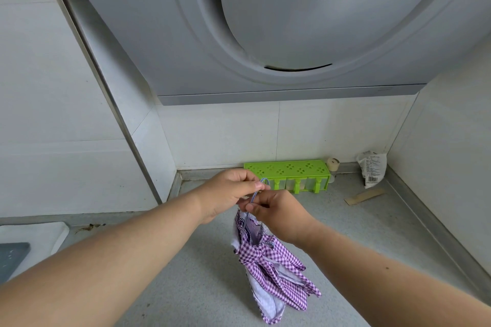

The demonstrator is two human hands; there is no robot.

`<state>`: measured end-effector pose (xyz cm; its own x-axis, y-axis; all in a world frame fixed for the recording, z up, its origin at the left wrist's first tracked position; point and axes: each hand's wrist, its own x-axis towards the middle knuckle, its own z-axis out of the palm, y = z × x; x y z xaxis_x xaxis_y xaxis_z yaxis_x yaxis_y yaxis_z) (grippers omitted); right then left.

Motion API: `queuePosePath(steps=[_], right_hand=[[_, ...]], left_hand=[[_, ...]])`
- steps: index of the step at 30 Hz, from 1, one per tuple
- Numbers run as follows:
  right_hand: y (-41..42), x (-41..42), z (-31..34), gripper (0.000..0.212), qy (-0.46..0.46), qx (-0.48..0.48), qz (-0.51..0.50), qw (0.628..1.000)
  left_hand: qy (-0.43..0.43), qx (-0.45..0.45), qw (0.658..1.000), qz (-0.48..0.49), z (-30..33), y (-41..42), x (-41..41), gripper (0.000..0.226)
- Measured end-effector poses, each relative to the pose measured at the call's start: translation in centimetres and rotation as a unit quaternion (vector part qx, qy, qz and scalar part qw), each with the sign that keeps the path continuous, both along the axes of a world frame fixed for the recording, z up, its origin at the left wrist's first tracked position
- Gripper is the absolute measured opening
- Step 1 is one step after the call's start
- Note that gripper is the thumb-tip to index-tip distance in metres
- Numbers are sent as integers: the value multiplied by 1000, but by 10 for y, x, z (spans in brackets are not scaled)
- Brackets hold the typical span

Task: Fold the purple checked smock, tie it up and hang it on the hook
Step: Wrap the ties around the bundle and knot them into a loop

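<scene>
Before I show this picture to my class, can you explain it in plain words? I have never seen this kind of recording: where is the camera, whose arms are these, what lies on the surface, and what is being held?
There is no machine here. The single picture comes from a wide-angle camera worn on a person's head, looking forward and down, so the two bare arms are the wearer's own. The left hand and the right hand both pinch a thin purple loop. Below it hangs the bundled purple checked smock, over a grey counter. At the back of the counter stands a green seasoning box, with a small jar and a white packet to its right, and a strip of cardboard in front. Overhead is a grey extractor hood marked ROBAM. No hook shows in this view.
</scene>
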<state>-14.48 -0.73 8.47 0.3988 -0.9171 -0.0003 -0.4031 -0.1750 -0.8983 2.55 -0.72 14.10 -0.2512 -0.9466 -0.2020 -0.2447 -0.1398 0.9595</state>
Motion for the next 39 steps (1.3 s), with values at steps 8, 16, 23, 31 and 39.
queuePosePath(steps=[8,16,23,31,39], right_hand=[[-1,-5,0,22,-28,30,-35,999],[-1,-6,-3,18,-39,68,-64,995],[-3,-6,-1,16,-45,67,-85,993],[-2,-11,-5,28,-22,69,-14,997],[-7,-4,-9,28,164,-41,-21,985]], left_hand=[[-258,30,965,-41,-5,3,8,52],[-281,52,955,-79,-11,-2,10,22],[-323,-7,942,-93,-21,-7,15,20],[-290,15,954,-79,-20,-6,14,15],[-301,27,949,-91,-22,-6,17,25]])
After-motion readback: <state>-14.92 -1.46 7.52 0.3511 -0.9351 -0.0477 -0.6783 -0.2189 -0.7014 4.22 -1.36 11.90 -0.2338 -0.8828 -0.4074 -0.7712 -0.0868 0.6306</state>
